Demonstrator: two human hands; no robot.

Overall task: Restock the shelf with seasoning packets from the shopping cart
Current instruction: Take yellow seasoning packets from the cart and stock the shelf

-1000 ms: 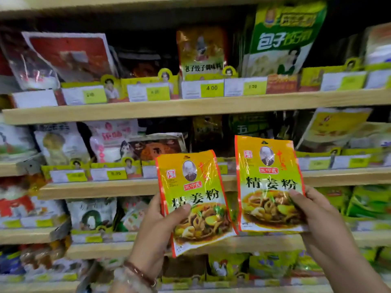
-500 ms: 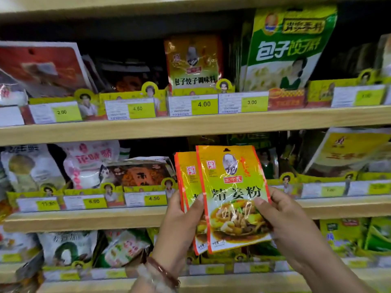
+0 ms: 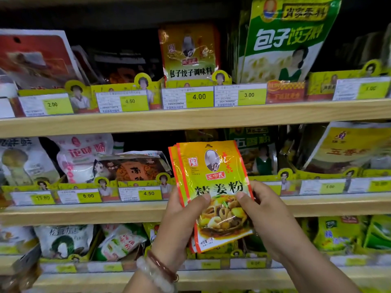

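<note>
- The left hand (image 3: 179,220) is gripping the stack of seasoning packets (image 3: 213,193) from the left side; its thumb is lying across the front and its fingers are going behind.
- The stack is standing upright, a little tilted, in the air in front of the middle shelf (image 3: 84,214), not yet on it. Two or three packet edges are showing at the left border, so the packets are not lined up exactly.
- The right hand (image 3: 264,216) is pinching the same stack from the right side, with the thumb on the front.
- Risk: the foil is looking smooth and shiny, so I am judging that a back packet is able to slide out and fall below the middle shelf if one hand is loosening.
- Risk: above the middle shelf, directly behind the stack, the slot is looking dark and I cannot tell how deep or full it is; pushing blindly is possibly bending the packets.
- Risk: the price tag rail (image 3: 139,194) along the middle shelf is standing up in front, so the bottom edges are possibly catching on it.
- Risk: to the right above the middle shelf, the green packets (image 3: 256,153) are standing close, and a wrong slot is an easy mistake.
</note>
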